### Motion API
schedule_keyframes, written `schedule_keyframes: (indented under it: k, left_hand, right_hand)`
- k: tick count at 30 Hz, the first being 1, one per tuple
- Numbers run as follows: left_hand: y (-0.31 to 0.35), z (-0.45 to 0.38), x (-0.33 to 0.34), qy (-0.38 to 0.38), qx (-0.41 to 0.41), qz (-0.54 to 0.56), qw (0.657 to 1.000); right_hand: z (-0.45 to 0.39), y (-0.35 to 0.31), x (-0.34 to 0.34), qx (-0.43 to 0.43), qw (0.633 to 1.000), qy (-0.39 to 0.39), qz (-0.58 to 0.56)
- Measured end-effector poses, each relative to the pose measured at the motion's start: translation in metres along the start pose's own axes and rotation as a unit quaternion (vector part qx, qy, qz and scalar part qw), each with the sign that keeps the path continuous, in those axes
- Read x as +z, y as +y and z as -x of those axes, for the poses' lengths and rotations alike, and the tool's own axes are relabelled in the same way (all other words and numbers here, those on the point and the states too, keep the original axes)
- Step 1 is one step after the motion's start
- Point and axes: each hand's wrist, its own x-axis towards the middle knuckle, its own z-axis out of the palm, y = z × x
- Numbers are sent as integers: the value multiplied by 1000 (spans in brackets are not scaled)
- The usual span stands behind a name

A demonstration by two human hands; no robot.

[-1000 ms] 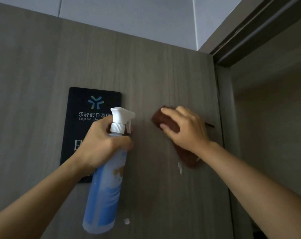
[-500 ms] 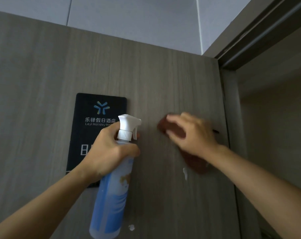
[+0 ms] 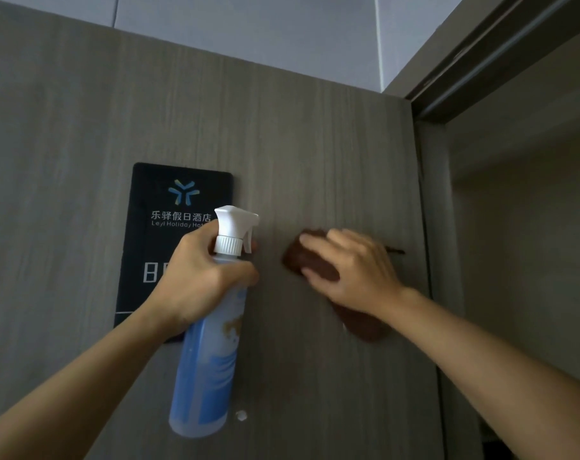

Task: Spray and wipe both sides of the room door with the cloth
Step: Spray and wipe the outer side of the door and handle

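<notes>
The grey wood-grain room door (image 3: 315, 144) fills the view, seen from close up. My left hand (image 3: 199, 277) grips the neck of a blue spray bottle (image 3: 208, 360) with a white trigger head, held upright in front of the door. My right hand (image 3: 351, 270) presses a dark brown cloth (image 3: 310, 260) flat against the door, right of the bottle. The cloth's lower end hangs below my wrist. A white foam blob (image 3: 240, 416) sits on the door lower down.
A black hotel sign plate (image 3: 169, 227) is fixed to the door behind my left hand. The door's right edge (image 3: 426, 260) meets the dark door frame (image 3: 481, 71). A dim opening lies to the right. A pale ceiling is above.
My right hand has slid the cloth slightly left and down over the door, covering the white streak that showed below it. The left hand and bottle keep their position.
</notes>
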Motion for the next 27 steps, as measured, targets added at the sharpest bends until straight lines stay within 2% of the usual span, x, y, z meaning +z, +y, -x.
schedule_keyframes:
  k: [2,4,8,10,11,13,16,18,19,21,23,24,25,27]
  left_hand:
    - [0,1,0,0,1,-2,1000]
    - [-1,2,1,0,-2,-8,1000]
    - [-3,2,0,6,-5,-13,1000]
    - [-3,2,1,8,-5,-14,1000]
    - [-3,2,1,8,-4,-15,1000]
    - [-3,2,2,7,-5,-14,1000]
    - [-2,1,2,5,-7,-20,1000]
    - [-1,2,2,4,-4,-24,1000]
    - [-1,2,2,3,-3,-26,1000]
    - [-1,2,2,2,-4,-30,1000]
    - [-1,2,2,4,-11,-29,1000]
    - [-1,2,2,5,-14,-28,1000]
    - [0,2,2,5,-16,-26,1000]
    - [1,2,3,8,-17,-19,1000]
  right_hand:
    - [16,8,-5,-65,997,-31,1]
    - [6,29,-13,-55,997,-51,13]
    - [-55,58,-18,130,990,-18,56]
    - [-67,52,-12,167,984,-1,66]
    - [-64,43,-10,158,985,6,65]
    - [-43,22,-10,82,996,-3,46]
    - [-7,14,-16,-80,993,-75,31]
    - [-10,31,-22,-111,988,-101,42]
    - [-18,38,-23,-86,991,-91,47]
    - [-43,48,-25,31,997,-39,51]
    - [-62,45,-19,140,988,-5,65]
    - [-64,38,-14,162,985,8,61]
    - [-60,28,-10,161,986,17,45]
    - [-35,12,-7,73,997,0,2]
